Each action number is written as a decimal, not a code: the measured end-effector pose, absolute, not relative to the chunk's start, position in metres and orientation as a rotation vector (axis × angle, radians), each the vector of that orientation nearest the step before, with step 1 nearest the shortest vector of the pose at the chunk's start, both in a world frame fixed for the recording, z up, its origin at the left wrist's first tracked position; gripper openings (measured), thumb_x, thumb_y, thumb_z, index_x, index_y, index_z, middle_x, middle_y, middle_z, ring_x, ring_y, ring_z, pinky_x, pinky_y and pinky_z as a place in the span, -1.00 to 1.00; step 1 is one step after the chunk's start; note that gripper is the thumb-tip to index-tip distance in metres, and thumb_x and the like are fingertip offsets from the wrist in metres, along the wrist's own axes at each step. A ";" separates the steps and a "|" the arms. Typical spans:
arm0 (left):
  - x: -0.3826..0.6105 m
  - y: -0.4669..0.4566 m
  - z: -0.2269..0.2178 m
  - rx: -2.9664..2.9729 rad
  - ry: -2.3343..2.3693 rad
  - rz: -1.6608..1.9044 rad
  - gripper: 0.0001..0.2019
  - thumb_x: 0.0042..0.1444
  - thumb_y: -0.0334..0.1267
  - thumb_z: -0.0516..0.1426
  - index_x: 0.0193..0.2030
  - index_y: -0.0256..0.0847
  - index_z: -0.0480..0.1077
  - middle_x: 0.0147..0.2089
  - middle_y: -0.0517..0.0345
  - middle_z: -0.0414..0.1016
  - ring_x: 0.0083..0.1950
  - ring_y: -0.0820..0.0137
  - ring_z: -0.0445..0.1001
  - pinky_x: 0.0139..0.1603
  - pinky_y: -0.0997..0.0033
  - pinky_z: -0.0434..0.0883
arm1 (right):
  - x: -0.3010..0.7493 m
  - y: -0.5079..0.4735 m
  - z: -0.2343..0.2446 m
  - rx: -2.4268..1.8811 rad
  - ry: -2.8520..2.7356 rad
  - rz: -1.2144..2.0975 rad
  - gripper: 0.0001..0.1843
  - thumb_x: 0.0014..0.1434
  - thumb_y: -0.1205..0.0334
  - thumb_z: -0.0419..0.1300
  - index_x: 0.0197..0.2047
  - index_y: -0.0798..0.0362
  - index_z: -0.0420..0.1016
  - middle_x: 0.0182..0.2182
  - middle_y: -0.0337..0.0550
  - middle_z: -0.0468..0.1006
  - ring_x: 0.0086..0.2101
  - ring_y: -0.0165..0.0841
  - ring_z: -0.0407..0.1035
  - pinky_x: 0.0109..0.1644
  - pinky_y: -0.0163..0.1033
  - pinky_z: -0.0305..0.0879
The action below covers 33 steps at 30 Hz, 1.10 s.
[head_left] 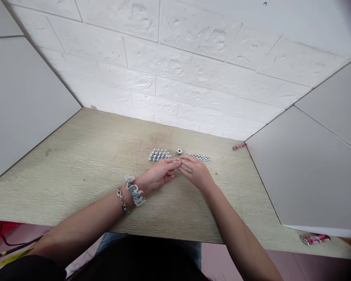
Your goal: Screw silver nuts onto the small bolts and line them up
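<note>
My left hand (160, 174) and my right hand (196, 173) meet at the middle of the wooden desk (84, 164), fingertips pinched together on a small metal part (183, 166) that I cannot make out clearly. Just beyond the hands stands a cluster of upright bolts (159, 155). A single round metal nut or spacer (179, 151) lies beside them. To its right runs a row of several small nuts (199, 157). My left wrist wears a chain bracelet and a blue-white scrunchie.
A white brick-pattern wall (193, 70) backs the desk, with grey panels on the left (23, 101) and right (310, 168). A red pen-like object (239, 146) lies at the far right corner. Another red item (314, 239) lies at the near right edge.
</note>
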<state>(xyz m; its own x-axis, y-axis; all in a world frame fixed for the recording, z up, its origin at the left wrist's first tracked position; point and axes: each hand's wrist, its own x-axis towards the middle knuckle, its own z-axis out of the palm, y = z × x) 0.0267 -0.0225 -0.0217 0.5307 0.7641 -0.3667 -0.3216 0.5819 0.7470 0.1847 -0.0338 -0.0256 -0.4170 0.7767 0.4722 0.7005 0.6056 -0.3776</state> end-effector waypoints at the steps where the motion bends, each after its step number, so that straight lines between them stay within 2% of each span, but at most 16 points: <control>1: 0.027 -0.023 -0.022 0.639 0.738 0.708 -0.83 -0.11 -0.28 0.24 -0.39 -0.34 0.41 -0.58 0.32 0.16 -0.59 0.69 0.08 -0.56 0.67 0.19 | 0.184 -0.033 -0.026 -1.163 -2.214 0.156 -0.79 0.13 0.23 0.05 -0.18 -0.02 0.44 -0.17 -0.15 0.47 -0.18 -0.37 0.36 -0.08 -0.24 0.32; 8: 0.026 -0.021 -0.026 0.489 0.651 0.740 -0.90 -0.03 -0.35 0.18 -0.36 -0.33 0.40 -0.59 0.35 0.06 -0.61 0.70 0.01 -0.59 0.68 0.16 | 0.183 -0.032 -0.028 -1.160 -2.141 0.186 -0.82 0.05 0.28 0.10 -0.23 0.00 0.42 -0.23 -0.14 0.47 -0.20 -0.35 0.35 -0.08 -0.20 0.30; 14: 0.028 -0.032 -0.019 0.636 0.637 0.604 -0.72 -0.03 -0.16 0.17 -0.24 -0.34 0.41 -0.60 0.39 -0.11 -0.61 0.66 -0.08 -0.61 0.65 0.05 | 0.190 -0.017 -0.021 -1.303 -1.714 0.378 -0.83 -0.03 0.21 0.16 -0.31 0.05 0.40 -0.17 -0.09 0.42 -0.25 -0.37 0.35 -0.24 -0.25 0.33; 19: 0.031 -0.043 -0.016 0.793 0.638 0.412 -0.64 -0.07 -0.11 0.18 -0.19 -0.34 0.42 -0.59 0.38 -0.07 -0.58 0.62 -0.08 -0.56 0.57 0.04 | 0.193 0.013 -0.021 -1.424 -1.917 0.437 -0.84 -0.04 0.18 0.18 -0.35 0.04 0.43 -0.25 -0.15 0.46 -0.22 -0.35 0.33 -0.15 -0.21 0.27; 24: 0.031 -0.043 -0.017 0.741 0.638 0.375 -0.62 -0.04 -0.05 0.15 -0.19 -0.33 0.40 -0.59 0.37 -0.02 -0.57 0.60 -0.05 -0.50 0.54 0.09 | 0.196 0.034 -0.028 -1.463 -2.135 0.401 -0.85 -0.06 0.20 0.21 -0.34 0.03 0.45 -0.21 -0.15 0.46 -0.14 -0.32 0.31 -0.03 -0.15 0.20; 33: 0.032 -0.038 -0.022 0.672 0.639 0.435 -0.65 -0.03 -0.10 0.16 -0.18 -0.33 0.39 -0.59 0.36 0.03 -0.57 0.61 0.02 -0.44 0.53 0.17 | 0.195 0.037 -0.034 -1.438 -2.128 0.418 -0.87 -0.04 0.20 0.21 -0.35 0.01 0.46 -0.22 -0.16 0.47 -0.16 -0.32 0.32 -0.03 -0.14 0.19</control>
<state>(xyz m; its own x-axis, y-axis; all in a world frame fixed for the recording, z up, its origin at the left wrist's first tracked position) 0.0318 -0.0382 -0.0220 0.7266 0.5594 -0.3988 -0.1663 0.7064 0.6880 0.1953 0.0370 -0.0340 -0.2906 0.9222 0.2553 0.7570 0.3848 -0.5281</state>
